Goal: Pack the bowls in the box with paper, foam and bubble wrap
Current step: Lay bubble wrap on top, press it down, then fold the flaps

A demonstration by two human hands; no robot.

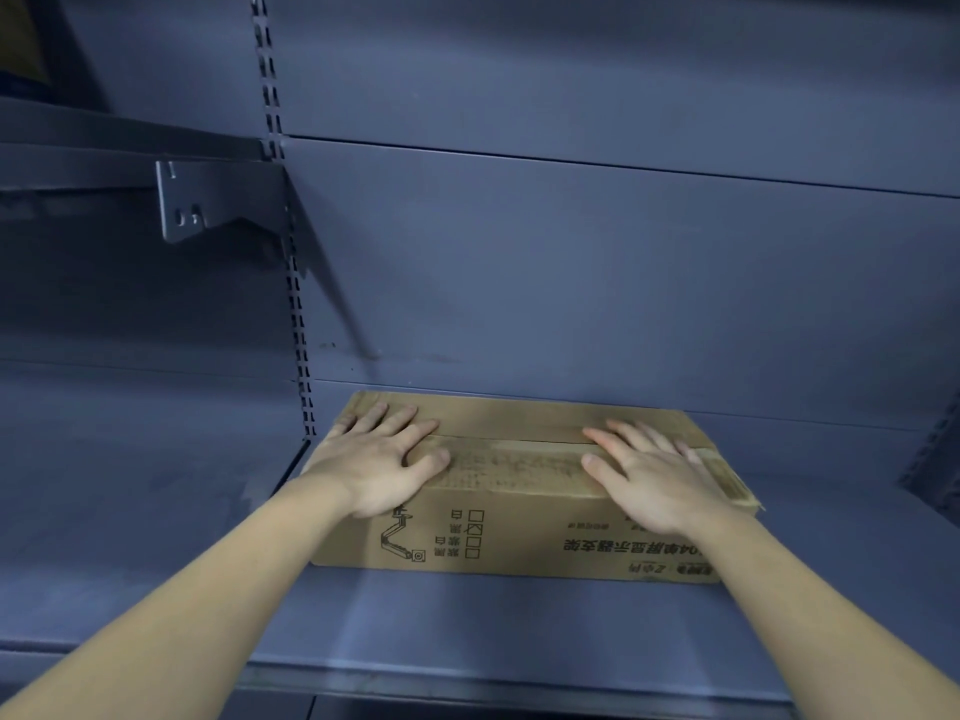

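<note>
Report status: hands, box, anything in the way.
Left hand and right hand open, flat on the box top. Box closed, on the shelf. Back panel right behind it.

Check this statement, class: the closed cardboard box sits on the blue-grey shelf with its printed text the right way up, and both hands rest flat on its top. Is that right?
Not quite. The head view shows the printed text on the cardboard box upside down, not the right way up. The rest holds: the closed box sits on the blue-grey shelf, and the left hand and the right hand rest flat on its top.
</note>
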